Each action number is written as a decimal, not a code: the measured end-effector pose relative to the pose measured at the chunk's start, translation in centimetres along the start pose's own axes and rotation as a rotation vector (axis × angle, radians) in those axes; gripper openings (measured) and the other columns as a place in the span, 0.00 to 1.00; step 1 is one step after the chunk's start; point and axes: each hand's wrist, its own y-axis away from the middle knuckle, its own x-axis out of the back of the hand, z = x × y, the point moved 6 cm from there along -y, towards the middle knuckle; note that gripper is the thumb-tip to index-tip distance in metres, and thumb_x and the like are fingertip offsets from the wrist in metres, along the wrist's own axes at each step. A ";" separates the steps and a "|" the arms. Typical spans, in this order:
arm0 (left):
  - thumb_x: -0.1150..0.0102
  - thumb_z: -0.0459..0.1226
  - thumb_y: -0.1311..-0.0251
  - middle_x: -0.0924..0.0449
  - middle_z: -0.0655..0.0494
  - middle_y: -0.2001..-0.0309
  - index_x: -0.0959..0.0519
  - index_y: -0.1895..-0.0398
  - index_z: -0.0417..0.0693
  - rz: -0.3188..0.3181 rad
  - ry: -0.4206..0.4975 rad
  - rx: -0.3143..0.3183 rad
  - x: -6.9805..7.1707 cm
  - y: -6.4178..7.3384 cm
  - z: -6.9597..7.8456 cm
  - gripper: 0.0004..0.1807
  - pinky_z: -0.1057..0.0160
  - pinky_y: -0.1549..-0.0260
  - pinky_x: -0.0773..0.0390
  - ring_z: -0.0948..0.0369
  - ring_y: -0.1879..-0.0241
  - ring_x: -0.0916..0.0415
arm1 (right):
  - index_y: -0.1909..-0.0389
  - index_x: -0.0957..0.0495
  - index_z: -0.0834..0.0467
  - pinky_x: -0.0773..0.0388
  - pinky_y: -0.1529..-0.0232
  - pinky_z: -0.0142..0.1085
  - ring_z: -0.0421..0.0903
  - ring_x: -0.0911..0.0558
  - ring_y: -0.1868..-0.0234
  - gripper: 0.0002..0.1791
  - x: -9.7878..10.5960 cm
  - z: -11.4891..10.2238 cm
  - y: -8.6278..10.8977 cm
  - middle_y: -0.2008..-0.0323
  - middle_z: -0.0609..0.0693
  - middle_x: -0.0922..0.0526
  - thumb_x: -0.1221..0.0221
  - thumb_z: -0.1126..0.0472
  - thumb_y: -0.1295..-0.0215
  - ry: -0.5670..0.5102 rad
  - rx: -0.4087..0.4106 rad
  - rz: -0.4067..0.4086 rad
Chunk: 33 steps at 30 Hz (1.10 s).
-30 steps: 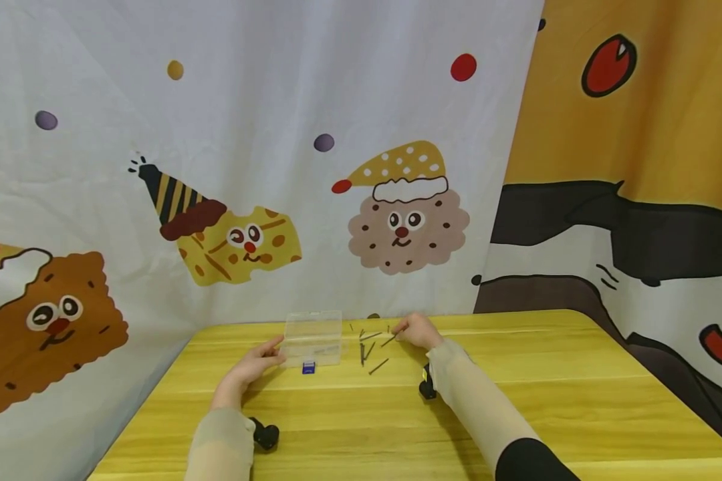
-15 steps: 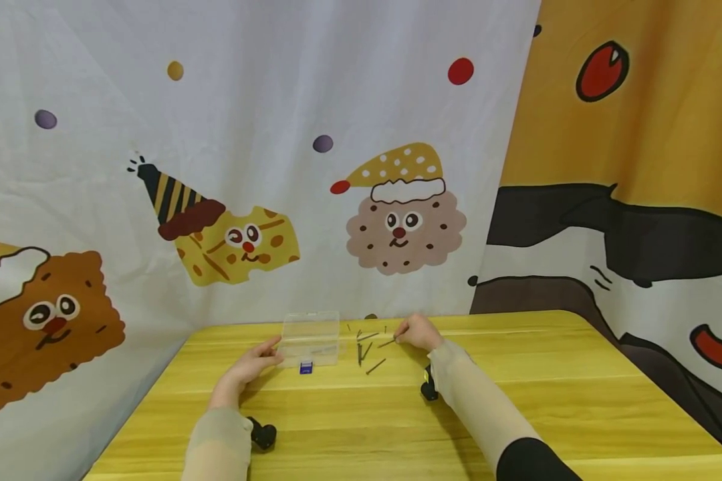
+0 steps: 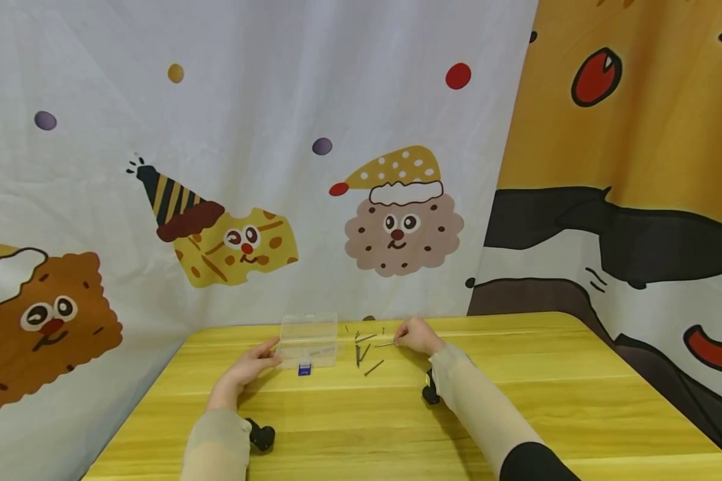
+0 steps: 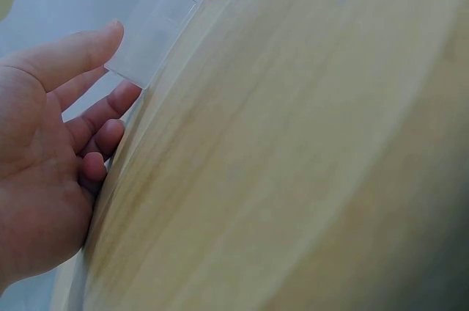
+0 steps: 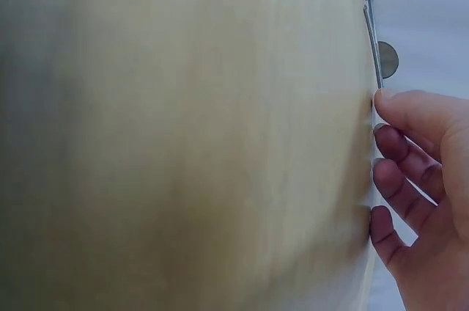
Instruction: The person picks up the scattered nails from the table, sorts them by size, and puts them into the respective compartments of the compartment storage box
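A clear plastic box [image 3: 308, 327] stands with its lid raised near the back of the table, a blue latch [image 3: 304, 369] at its front. My left hand [image 3: 249, 369] is at the box's left side, fingertips right at its wall; in the left wrist view the thumb [image 4: 80, 53] overlaps the box corner and the other fingers are loosely bent. Between thumb and index finger, my right hand [image 3: 418, 336] pinches one end of a thin metal nail [image 3: 386, 345], which points left toward the box. Several more dark nails [image 3: 374, 367] lie between box and right hand.
The wooden table [image 3: 349, 427] ends at a printed cloth backdrop [image 3: 247, 133] just behind the box. A few tiny pieces [image 3: 347, 329] lie near the back edge. Each wrist carries a small black camera [image 3: 262, 437].
The nail in my right hand has swung from slanting to nearly level as the fingers shifted slightly. My left hand and the box keep their places; the whole view has drifted a little.
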 end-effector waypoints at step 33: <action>0.42 0.38 0.34 0.40 0.31 0.34 0.43 0.26 0.40 -0.019 0.009 0.012 -0.1 0.1 0.2 0.36 0.41 0.38 0.41 0.41 0.35 0.41 | 0.65 0.17 0.65 0.34 0.67 0.37 0.42 0.36 0.75 0.10 2.4 -3.3 0.4 0.62 0.63 0.18 0.45 0.65 0.32 -0.156 0.062 -0.012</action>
